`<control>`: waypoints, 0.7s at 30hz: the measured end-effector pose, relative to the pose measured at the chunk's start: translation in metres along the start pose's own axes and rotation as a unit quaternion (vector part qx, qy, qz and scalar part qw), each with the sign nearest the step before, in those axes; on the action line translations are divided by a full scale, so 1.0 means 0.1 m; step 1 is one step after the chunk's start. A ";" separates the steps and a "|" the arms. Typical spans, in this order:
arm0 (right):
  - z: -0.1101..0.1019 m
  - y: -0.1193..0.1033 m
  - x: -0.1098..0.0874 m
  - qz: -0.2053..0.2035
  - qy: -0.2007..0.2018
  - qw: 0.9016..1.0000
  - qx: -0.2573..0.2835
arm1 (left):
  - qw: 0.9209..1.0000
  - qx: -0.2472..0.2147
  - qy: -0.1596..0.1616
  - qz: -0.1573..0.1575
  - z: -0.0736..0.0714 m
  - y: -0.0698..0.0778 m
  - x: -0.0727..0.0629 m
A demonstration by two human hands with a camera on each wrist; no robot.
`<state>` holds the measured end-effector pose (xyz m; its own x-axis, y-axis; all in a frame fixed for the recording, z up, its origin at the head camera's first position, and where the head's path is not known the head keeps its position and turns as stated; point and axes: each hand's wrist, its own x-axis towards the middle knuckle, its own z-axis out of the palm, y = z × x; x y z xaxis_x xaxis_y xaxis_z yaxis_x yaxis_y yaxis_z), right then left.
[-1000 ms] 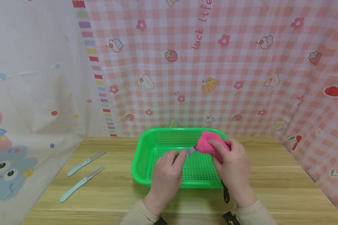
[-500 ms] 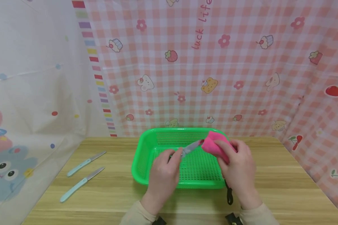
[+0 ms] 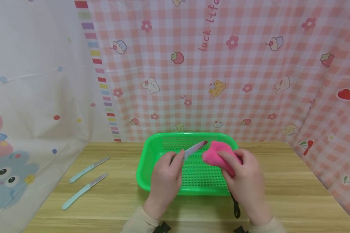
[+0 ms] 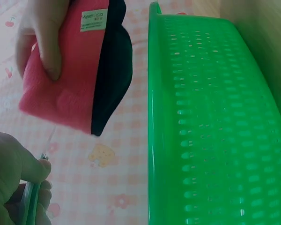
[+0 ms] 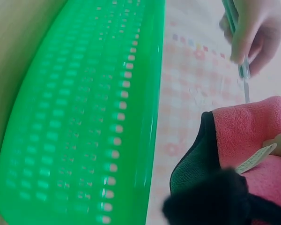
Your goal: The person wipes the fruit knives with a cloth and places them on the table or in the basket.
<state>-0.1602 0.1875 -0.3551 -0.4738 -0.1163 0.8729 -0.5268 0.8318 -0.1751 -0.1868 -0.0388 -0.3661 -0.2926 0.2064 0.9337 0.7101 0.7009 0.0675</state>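
Pink cloth (image 3: 217, 153) sits bunched in my curled right grip (image 3: 242, 178); my left grip (image 3: 165, 178) pinches the knife (image 3: 193, 149), red-tipped, above the green basket (image 3: 192, 192). If the cloth slipped, I judge the knife could nick me.

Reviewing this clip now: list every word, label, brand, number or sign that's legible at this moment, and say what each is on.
"luck life": on the pink checked backdrop, running upward.
"ca": end of the larger line on the white label of the pink cloth; its other letters are unclear and the smaller print unreadable.
Tag on the cloth in the right wrist view, perhaps that same label: unreadable.
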 end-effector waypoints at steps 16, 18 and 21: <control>0.21 -0.22 0.01 -0.053 0.006 0.998 0.018 | 0.999 -0.004 0.012 0.036 0.06 0.10 -0.01; 0.21 -0.21 0.02 -0.053 0.011 0.998 0.019 | 0.999 -0.006 0.014 0.038 0.06 0.11 -0.01; 0.21 -0.18 0.04 -0.050 0.011 0.999 0.018 | 0.999 -0.009 0.016 0.039 0.07 0.11 0.00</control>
<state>-0.1677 0.1599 -0.3578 -0.4023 -0.1853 0.8966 -0.5955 0.7968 -0.1025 -0.1829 -0.0264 -0.3680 -0.2148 0.2380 0.9472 0.7410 0.6715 -0.0007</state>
